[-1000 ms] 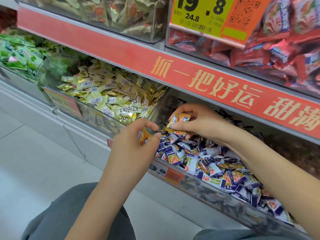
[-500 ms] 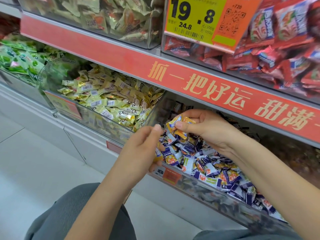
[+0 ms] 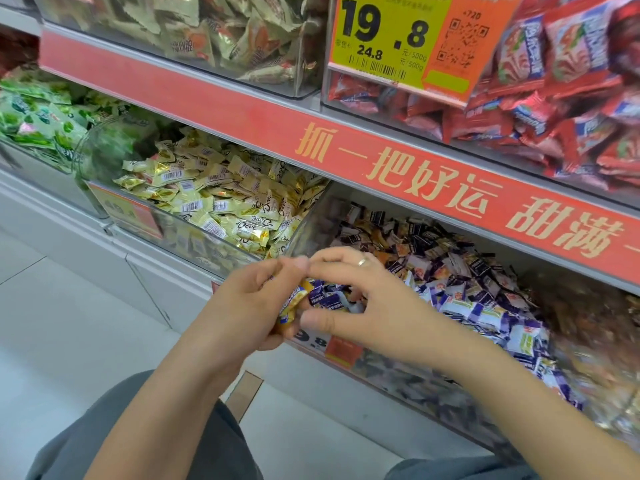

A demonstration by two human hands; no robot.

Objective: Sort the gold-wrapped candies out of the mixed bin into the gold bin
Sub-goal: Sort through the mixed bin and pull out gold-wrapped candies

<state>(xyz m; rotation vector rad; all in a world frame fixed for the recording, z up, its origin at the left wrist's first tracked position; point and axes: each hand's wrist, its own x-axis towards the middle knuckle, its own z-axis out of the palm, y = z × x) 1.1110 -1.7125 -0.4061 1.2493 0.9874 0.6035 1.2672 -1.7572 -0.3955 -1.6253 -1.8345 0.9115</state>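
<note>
Gold-wrapped candies (image 3: 293, 303) got handed over: now gripped in the left hand (image 3: 249, 306), at the mixed bin (image 3: 398, 372) front. Right hand (image 3: 360, 299) spread, empty. Gold bin (image 3: 194, 244) sits at 11 o'clock, so a drop looks next.

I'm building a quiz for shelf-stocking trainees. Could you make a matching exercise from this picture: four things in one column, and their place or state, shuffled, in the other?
Things
1. left hand
2. gold bin
3. mixed bin
4. price sign

Places or states
A. lower shelf, holds purple and white sweets
B. hangs on the upper shelf, shows 19.8
C. grips gold-wrapped candies
D. lower shelf, left of the mixed bin

Pairs: 1-C, 2-D, 3-A, 4-B
</note>
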